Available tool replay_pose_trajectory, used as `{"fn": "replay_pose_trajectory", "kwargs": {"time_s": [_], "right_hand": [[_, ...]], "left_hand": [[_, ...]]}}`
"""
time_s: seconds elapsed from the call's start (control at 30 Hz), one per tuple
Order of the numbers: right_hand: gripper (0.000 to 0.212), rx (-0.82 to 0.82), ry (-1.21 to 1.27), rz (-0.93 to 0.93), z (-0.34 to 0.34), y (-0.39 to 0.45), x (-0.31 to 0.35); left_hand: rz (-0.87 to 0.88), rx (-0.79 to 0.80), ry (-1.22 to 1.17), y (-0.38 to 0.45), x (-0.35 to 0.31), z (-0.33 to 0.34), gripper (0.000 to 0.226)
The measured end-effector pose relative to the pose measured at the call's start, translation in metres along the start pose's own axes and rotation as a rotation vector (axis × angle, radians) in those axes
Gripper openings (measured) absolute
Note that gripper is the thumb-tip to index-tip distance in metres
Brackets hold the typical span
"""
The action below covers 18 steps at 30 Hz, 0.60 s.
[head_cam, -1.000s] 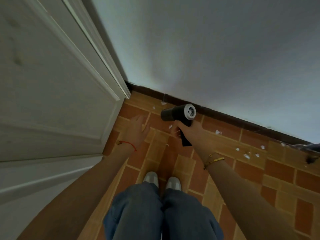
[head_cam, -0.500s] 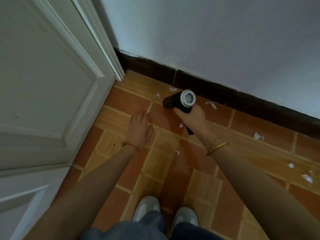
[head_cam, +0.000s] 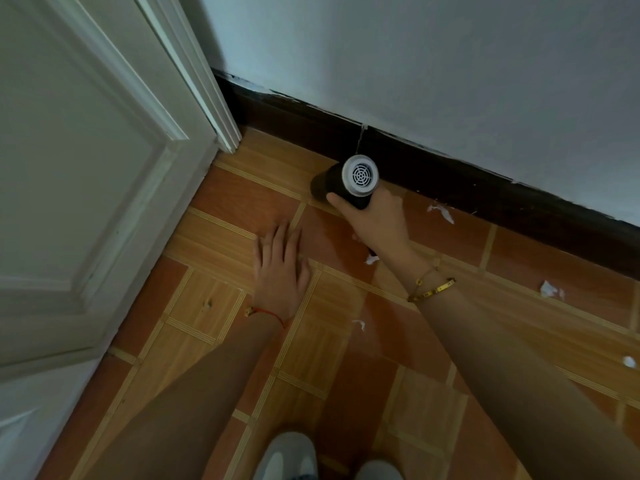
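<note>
My right hand (head_cam: 375,223) grips the handle of a small black blower (head_cam: 341,187) with a white grilled rear end. Its nozzle points left and down at the floor, close to the dark skirting board (head_cam: 450,181). My left hand (head_cam: 280,268) lies flat on the tiled floor (head_cam: 214,306) with straight fingers, a little left of and nearer than the blower. White paper scraps lie on the tiles: one by my right wrist (head_cam: 371,260), one between my arms (head_cam: 360,323), others near the skirting (head_cam: 440,212) and at the right (head_cam: 550,289).
A white panelled door (head_cam: 86,188) stands on the left, its frame (head_cam: 207,98) meeting the pale wall (head_cam: 450,57) in the corner. My two light shoes (head_cam: 289,459) show at the bottom edge. Another scrap (head_cam: 628,361) lies at the far right.
My view has dropped closer to the floor and tipped down. The left hand has settled flat on the tiles. The blower has moved nearer the skirting, and fewer scraps lie in front of its nozzle.
</note>
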State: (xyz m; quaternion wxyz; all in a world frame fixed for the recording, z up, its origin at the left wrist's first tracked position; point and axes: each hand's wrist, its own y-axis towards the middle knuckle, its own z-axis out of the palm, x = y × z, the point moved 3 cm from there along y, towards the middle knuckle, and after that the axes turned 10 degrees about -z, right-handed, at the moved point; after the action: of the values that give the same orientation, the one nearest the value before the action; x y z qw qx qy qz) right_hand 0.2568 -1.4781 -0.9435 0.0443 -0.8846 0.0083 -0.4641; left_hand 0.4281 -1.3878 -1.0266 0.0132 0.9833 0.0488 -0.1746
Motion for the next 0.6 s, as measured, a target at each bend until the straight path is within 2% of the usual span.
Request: {"fn": "replay_pose_trajectory", "kwargs": {"time_s": [0.13, 0.3, 0.43, 0.6], "right_hand": [[0.060, -0.067, -0.043, -0.038, -0.007, -0.002, -0.003], [0.063, 0.047, -0.089, -0.088, -0.004, -0.004, 0.005], [0.066, -0.118, -0.200, -0.088, -0.016, -0.010, -0.001], [0.070, -0.133, -0.193, -0.105, -0.029, -0.007, -0.010]], "left_hand": [[0.003, -0.028, 0.019, 0.000, 0.002, 0.002, 0.054], [0.000, -0.029, 0.020, 0.000, 0.002, 0.000, 0.055], [-0.001, -0.031, 0.023, 0.000, 0.003, -0.001, 0.055], [-0.007, -0.041, 0.015, 0.001, 0.002, -0.001, 0.056]]}}
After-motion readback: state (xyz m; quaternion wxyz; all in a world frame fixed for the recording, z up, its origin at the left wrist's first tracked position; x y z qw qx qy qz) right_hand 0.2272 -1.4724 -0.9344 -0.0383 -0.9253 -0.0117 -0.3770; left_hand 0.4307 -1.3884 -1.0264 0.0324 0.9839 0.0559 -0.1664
